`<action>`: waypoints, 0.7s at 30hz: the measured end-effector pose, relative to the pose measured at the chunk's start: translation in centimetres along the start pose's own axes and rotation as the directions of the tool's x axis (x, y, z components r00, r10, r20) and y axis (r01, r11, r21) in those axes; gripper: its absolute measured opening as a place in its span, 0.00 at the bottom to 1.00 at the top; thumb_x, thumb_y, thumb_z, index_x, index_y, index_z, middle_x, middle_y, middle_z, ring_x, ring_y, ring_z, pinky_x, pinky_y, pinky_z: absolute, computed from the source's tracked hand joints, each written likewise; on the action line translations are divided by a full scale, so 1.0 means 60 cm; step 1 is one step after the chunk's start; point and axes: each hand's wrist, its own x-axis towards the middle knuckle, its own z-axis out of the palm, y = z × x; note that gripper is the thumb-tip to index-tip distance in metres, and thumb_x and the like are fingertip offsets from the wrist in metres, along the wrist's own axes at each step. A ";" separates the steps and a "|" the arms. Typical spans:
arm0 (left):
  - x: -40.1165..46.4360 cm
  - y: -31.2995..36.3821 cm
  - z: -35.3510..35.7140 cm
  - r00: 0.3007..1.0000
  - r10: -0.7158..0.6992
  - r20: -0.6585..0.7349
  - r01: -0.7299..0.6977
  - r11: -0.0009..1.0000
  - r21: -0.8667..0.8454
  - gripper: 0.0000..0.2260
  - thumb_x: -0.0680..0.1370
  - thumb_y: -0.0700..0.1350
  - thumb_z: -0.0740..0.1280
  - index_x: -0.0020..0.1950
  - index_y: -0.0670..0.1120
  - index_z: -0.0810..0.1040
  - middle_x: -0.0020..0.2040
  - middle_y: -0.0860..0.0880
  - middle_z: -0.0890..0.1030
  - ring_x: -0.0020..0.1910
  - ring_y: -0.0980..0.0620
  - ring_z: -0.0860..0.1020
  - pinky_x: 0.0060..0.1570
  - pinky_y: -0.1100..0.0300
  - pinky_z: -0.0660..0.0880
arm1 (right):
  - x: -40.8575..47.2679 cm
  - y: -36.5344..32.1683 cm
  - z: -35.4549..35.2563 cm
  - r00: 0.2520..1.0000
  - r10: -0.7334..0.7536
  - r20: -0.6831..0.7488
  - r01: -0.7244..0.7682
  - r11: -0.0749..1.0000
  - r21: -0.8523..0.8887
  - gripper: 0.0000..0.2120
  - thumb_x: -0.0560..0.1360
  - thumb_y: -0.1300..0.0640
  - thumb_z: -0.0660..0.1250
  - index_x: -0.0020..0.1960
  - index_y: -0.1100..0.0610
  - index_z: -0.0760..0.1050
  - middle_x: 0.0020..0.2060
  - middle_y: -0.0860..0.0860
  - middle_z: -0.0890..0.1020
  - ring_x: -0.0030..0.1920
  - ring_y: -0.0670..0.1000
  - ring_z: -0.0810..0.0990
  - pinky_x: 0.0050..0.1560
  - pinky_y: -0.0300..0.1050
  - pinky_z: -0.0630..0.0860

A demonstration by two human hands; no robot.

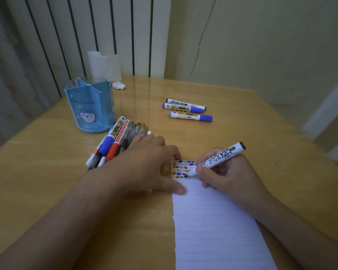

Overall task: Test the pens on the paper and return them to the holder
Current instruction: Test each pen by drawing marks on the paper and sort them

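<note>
nearest the camera, a strip of lined paper [213, 221] lies on the wooden table [271, 133] at about 5 o'clock from the frame's centre, running away toward 12 o'clock. its far end carries rows of small colour swatches [181, 168] in many shades.

the right hand [224, 172] sits over the paper's far right edge, fingers curled round a black-and-white patterned marker [219, 158], gripping it low on the barrel. the marker is tilted, its back end pointing toward 2 o'clock and its dark tip touching the paper at the lower right of the swatches.

the left hand [150, 164] lies at 9 o'clock of the swatches, palm down with fingers fairly straight, holding nothing; its thumb presses the paper's left edge and a fingertip rests at the paper's far corner.

just beyond the left hand, at 11 o'clock, a loose bunch of pens [115, 141] lies flat, among them a blue-capped and a red-capped marker. touching its far end stands the blue pen holder [90, 108], upright, with divided compartments.

at 1 o'clock, well apart from the bunch, three markers [187, 110] lie side by side. farther back, near the holder, lies a crumpled tissue [119, 85], and behind it a white roll [104, 65] stands against the slatted wall.
</note>
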 end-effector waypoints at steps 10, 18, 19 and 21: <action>-0.001 0.000 -0.001 1.000 0.004 -0.002 -0.004 1.000 0.003 0.34 0.66 0.76 0.64 0.69 0.64 0.66 0.52 0.58 0.68 0.54 0.57 0.64 0.51 0.57 0.59 | 0.001 0.001 0.001 1.000 -0.017 -0.004 0.017 1.000 -0.023 0.07 0.73 0.61 0.74 0.41 0.51 0.80 0.30 0.54 0.84 0.33 0.54 0.84 0.37 0.53 0.79; -0.002 0.000 -0.001 1.000 0.003 0.000 -0.003 1.000 -0.003 0.34 0.66 0.75 0.65 0.69 0.64 0.66 0.56 0.57 0.69 0.55 0.57 0.64 0.53 0.58 0.59 | 0.000 0.004 0.000 1.000 -0.025 -0.013 0.024 0.999 -0.045 0.06 0.73 0.59 0.74 0.41 0.51 0.80 0.30 0.54 0.83 0.34 0.57 0.84 0.38 0.59 0.80; -0.002 0.000 -0.001 1.000 0.002 0.001 -0.002 1.000 -0.003 0.34 0.66 0.75 0.65 0.69 0.64 0.66 0.56 0.57 0.69 0.55 0.57 0.64 0.53 0.58 0.59 | 0.001 0.005 -0.001 1.000 -0.024 -0.019 0.023 0.999 -0.042 0.06 0.73 0.60 0.74 0.41 0.50 0.79 0.30 0.54 0.83 0.34 0.58 0.83 0.38 0.60 0.80; -0.001 0.000 0.000 1.000 0.002 -0.002 -0.002 1.000 -0.001 0.34 0.66 0.76 0.65 0.69 0.64 0.66 0.56 0.58 0.69 0.55 0.58 0.63 0.52 0.58 0.59 | 0.000 0.005 -0.002 0.999 -0.021 -0.025 0.021 1.000 -0.009 0.07 0.73 0.61 0.74 0.41 0.51 0.79 0.30 0.55 0.83 0.34 0.58 0.83 0.38 0.58 0.80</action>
